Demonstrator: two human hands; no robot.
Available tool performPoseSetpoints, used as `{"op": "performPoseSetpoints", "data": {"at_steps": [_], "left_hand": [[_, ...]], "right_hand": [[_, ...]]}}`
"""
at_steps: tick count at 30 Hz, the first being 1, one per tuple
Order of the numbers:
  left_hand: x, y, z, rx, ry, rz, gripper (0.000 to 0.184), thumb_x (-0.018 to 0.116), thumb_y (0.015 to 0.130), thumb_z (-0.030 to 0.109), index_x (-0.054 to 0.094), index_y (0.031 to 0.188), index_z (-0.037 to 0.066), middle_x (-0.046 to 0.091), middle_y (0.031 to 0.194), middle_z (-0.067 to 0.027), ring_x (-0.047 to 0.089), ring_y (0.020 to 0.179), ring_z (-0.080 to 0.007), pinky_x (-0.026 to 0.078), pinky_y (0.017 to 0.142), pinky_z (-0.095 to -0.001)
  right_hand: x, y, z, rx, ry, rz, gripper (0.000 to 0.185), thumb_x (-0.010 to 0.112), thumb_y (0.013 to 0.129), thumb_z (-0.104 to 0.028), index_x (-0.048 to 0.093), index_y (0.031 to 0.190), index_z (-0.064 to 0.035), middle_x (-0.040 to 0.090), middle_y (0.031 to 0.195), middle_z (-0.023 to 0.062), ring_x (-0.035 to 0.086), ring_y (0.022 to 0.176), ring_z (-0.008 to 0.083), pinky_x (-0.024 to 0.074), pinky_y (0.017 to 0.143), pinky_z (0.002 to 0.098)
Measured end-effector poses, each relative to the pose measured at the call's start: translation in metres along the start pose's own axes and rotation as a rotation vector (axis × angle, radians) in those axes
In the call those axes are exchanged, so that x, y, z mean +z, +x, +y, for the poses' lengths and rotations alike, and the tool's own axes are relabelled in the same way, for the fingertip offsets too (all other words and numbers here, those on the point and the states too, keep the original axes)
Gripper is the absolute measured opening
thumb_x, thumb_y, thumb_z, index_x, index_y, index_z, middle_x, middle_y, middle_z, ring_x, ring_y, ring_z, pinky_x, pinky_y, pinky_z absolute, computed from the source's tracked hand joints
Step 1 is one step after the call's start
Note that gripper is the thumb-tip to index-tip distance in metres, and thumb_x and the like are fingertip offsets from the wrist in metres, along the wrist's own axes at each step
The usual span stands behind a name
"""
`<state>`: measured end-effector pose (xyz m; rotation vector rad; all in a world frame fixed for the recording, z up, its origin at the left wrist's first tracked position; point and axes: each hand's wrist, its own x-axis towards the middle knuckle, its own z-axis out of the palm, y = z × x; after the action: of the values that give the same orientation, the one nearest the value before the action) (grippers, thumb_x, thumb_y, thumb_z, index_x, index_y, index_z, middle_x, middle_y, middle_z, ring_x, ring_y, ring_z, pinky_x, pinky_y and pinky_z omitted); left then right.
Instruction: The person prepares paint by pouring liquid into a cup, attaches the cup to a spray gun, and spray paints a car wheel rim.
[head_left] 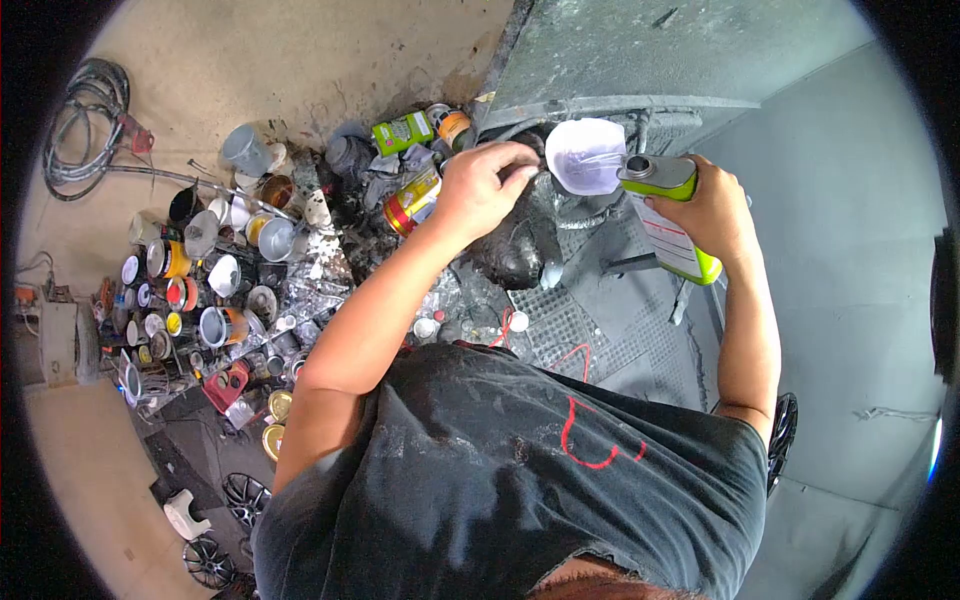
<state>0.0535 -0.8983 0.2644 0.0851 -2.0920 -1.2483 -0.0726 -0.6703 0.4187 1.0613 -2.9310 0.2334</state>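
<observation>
Canister (668,238) held up in your right hand (714,210), just beside the white tub (585,157).
I'd keep that right grip snug round its upper end, fingers clear of the round neck (637,168), any tilt gentle. Your right arm reaches forward; your left hand (485,188) hovers on the tub's other side, fingers curled, can't tell if they're pinching anything.

Lime green on the can (672,238) is being broken by a white label (660,230), its top (664,168) being shown in grey, while pale lilac-white is being displayed by the tub (585,157). The black shirt (490,430) is being crossed by red lines and speckled with whitish smudges; the tin (412,200) is being banded in yellow and red.
</observation>
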Motion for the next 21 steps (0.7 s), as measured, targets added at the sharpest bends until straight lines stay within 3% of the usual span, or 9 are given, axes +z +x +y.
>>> {"op": "performPoseSetpoints", "data": {"at_steps": [3,5,9,10,11,14,17,18,21], "left_hand": [[-0.021,-0.024,0.003,-0.015,-0.017,0.014,0.012,0.068,0.082,0.011,0.069,0.092,0.004,0.070,0.089,-0.0130,0.068,0.083,-0.0283,0.053,0.073,-0.0342],[-0.042,-0.048,0.002,0.011,0.012,0.007,0.011,0.068,0.083,0.011,0.069,0.092,0.004,0.070,0.090,-0.0122,0.068,0.083,-0.0274,0.053,0.074,-0.0333],[-0.090,-0.129,-0.018,-0.329,-0.025,-0.014,0.012,0.067,0.086,0.009,0.068,0.094,0.000,0.071,0.088,-0.0109,0.069,0.080,-0.0186,0.053,0.073,-0.0310],[-0.102,-0.155,-0.027,-0.394,-0.025,-0.006,0.012,0.066,0.085,0.007,0.068,0.094,-0.001,0.071,0.087,-0.0107,0.069,0.079,-0.0172,0.053,0.073,-0.0302],[-0.114,-0.185,-0.040,-0.463,-0.023,0.006,0.012,0.066,0.085,0.006,0.068,0.095,-0.001,0.071,0.085,-0.0104,0.069,0.079,-0.0159,0.053,0.072,-0.0295],[-0.154,-0.285,-0.064,-0.688,0.022,-0.035,0.014,0.065,0.083,0.004,0.067,0.096,-0.001,0.072,0.088,-0.0110,0.069,0.082,-0.0157,0.052,0.075,-0.0291],[-0.194,-0.385,-0.081,-0.617,0.163,-0.089,0.014,0.068,0.085,0.009,0.067,0.095,0.000,0.070,0.089,-0.0113,0.067,0.083,-0.0205,0.051,0.077,-0.0316],[-0.207,-0.396,-0.062,-0.873,0.199,-0.124,0.018,0.071,0.084,0.015,0.067,0.094,0.000,0.069,0.090,-0.0148,0.068,0.083,-0.0241,0.051,0.075,-0.0338],[-0.240,-0.448,-0.050,-0.999,0.125,-0.100,0.022,0.068,0.085,0.020,0.068,0.097,0.001,0.069,0.090,-0.0161,0.067,0.080,-0.0285,0.050,0.075,-0.0384]], "right_hand": [[-0.004,-0.003,-0.006,0.022,0.038,0.001,0.052,0.082,0.067,-0.033,0.066,0.102,0.0015,0.070,0.089,0.0214,0.069,0.086,0.0359,0.0547,0.077,0.0418],[-0.006,-0.005,-0.009,0.035,0.022,0.005,0.052,0.082,0.067,-0.033,0.067,0.102,0.0014,0.070,0.089,0.0213,0.070,0.086,0.0355,0.0547,0.077,0.0414],[-0.006,-0.012,-0.015,0.104,0.053,0.081,0.049,0.081,0.068,-0.031,0.067,0.101,0.0022,0.071,0.089,0.0212,0.070,0.085,0.0340,0.0547,0.076,0.0401],[-0.005,-0.012,-0.014,0.131,0.098,0.106,0.051,0.080,0.068,-0.030,0.066,0.102,0.0055,0.071,0.086,0.0194,0.071,0.081,0.0284,0.0546,0.075,0.0377],[-0.002,-0.015,-0.012,0.119,0.099,0.099,0.051,0.080,0.068,-0.030,0.066,0.102,0.0055,0.071,0.086,0.0194,0.071,0.081,0.0284,0.0546,0.075,0.0377],[0.007,-0.027,-0.018,0.139,0.481,0.283,0.051,0.078,0.073,-0.026,0.064,0.107,0.0090,0.070,0.091,0.0168,0.068,0.084,0.0217,0.0525,0.078,0.0336],[0.043,-0.045,-0.040,0.115,0.793,0.414,0.049,0.076,0.077,-0.022,0.061,0.112,0.0079,0.068,0.100,0.0154,0.064,0.091,0.0205,0.0485,0.084,0.0307],[0.056,-0.048,-0.043,0.080,0.876,0.328,0.050,0.077,0.076,-0.020,0.060,0.114,0.0070,0.067,0.100,0.0140,0.062,0.090,0.0198,0.0477,0.084,0.0307],[0.101,-0.068,-0.103,0.024,1.111,0.200,0.052,0.080,0.073,-0.013,0.058,0.118,0.0037,0.064,0.101,0.0101,0.059,0.090,0.0180,0.0463,0.085,0.0318]]}}
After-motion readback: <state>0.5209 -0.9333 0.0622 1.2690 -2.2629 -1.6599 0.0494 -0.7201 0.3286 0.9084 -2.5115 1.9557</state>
